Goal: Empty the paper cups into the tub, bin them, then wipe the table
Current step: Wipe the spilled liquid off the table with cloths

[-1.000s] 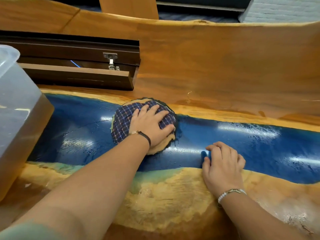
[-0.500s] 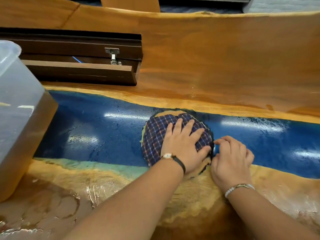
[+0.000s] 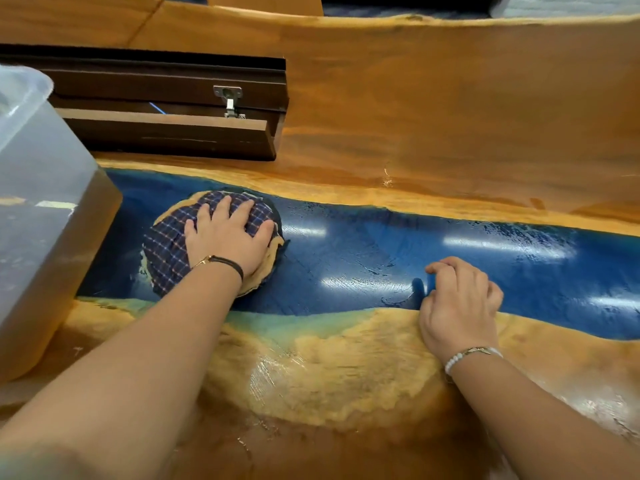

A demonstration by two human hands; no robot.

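Head camera: A person's left hand (image 3: 228, 237) lies flat on a dark blue checked cloth (image 3: 166, 251), fingers straight and slightly spread, palm pressing the bunched fabric onto the table (image 3: 346, 358). The cloth sits on the glossy blue strip (image 3: 381, 244) that runs across the wooden top. Its rounded edge shows beyond the fingertips and to the left of the palm, with a pale yellow underside showing by the heel of the hand. A thin black band (image 3: 225, 263) circles the left wrist.

The right hand (image 3: 460, 299) rests well apart from the left, on the near edge of the same blue strip. Its fingers are curled under and its knuckles are raised, with nothing seen in its hold. A bracelet of white beads (image 3: 464, 356) rings that wrist. Wet streaks (image 3: 391, 296) shine on the blue surface just left of the right thumb.

The translucent plastic tub (image 3: 45, 209) stands on the table to the left of the left forearm, near the cloth but not touching it; what it holds cannot be made out. Beyond the left hand, a dark wooden flap (image 3: 166, 133) is set into the tabletop, with a metal hinge (image 3: 228, 98) at its back edge. Light reflections streak the blue strip between and beyond the two hands.
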